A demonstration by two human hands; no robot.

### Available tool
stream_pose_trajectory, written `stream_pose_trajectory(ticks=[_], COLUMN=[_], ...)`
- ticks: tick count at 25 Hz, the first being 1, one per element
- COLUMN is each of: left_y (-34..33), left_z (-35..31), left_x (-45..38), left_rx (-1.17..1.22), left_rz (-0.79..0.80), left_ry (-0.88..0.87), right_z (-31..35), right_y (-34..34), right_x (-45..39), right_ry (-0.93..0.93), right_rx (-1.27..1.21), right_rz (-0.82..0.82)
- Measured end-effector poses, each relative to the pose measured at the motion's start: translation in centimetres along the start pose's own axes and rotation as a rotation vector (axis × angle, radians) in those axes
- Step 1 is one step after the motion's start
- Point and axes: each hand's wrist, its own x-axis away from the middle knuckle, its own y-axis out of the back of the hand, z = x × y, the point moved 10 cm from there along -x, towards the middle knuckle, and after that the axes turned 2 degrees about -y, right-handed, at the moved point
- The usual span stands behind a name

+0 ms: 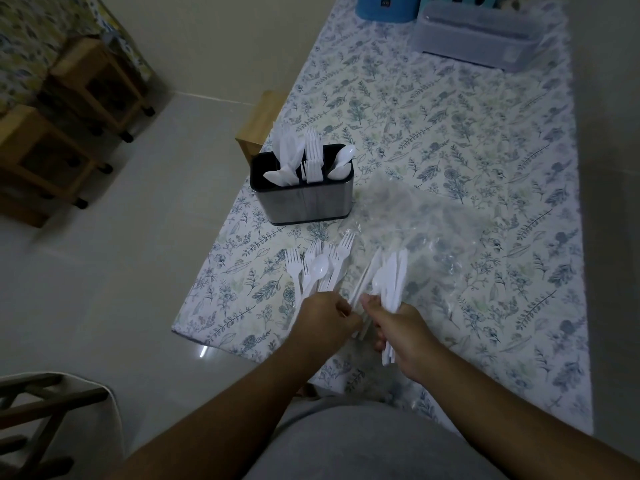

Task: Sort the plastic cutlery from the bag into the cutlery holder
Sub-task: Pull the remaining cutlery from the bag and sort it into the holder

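A dark metal cutlery holder (304,199) stands on the floral tablecloth, with white plastic knives, forks and spoons upright in its compartments. In front of it my left hand (325,318) grips a fan of white forks and a spoon (320,266) by their handles. My right hand (398,330) holds a bunch of white knives and a spoon (389,277), blades pointing away from me. The two hands are close together above the table's near edge. A crumpled clear plastic bag (426,223) lies just behind the right hand.
The table (467,140) with its floral cloth runs away from me. A grey plastic container (485,32) and a blue tub (384,6) stand at the far end. Wooden stools (93,84) are on the floor to the left, and another wooden stool (263,116) is beside the table.
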Motion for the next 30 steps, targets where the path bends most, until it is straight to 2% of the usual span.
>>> stream_pose_trajectory(ticks=[2,4,7,11,15,18,21,24,27,30], left_y=[-0.6,-0.4,0.4,-1.1,-0.8,-0.1,0.1,1.8,1.4,0.3], left_z=[-1.2,-1.6,-0.1,1.2,1.6,0.4,-1.9,-0.4,0.8,-0.4], left_x=[1.0,1.5,0.6,-0.9,-0.5,0.4,1.3,0.4,-0.9,-0.8], left_rx=[0.002,-0.029,-0.099,-0.299,-0.193,-0.052,-0.078,-0.210,-0.373,-0.310], left_rz=[0.051,0.029,-0.049,0.064,0.016,-0.005,-0.023,-0.189,-0.126,-0.083], left_ry=[-0.090,-0.152,-0.087,0.005,0.057,-0.036,-0.218,-0.164,-0.112,-0.162], right_z=[0.3,0.6,0.4,0.5,0.5,0.3,0.3,0.2,-0.1,-0.4], right_y=[-0.7,-0.4,1.2,0.7,0.6,0.5,-0.2,0.4,0.8,0.8], right_x=[0.2,0.1,-0.5,-0.7,-0.2,0.0,0.0,-0.5,-0.6,-0.4], right_ry=[0.009,0.002,-0.041,-0.011,0.009,0.004,0.016,-0.002,-0.027,-0.024], right_rx=[0.013,0.014,0.034,-0.117,-0.082,-0.020,0.033,0.065,0.048,0.036], right_rz=[0.024,-0.016,-0.120,-0.078,-0.037,-0.023,-0.008,-0.071,-0.067,-0.058])
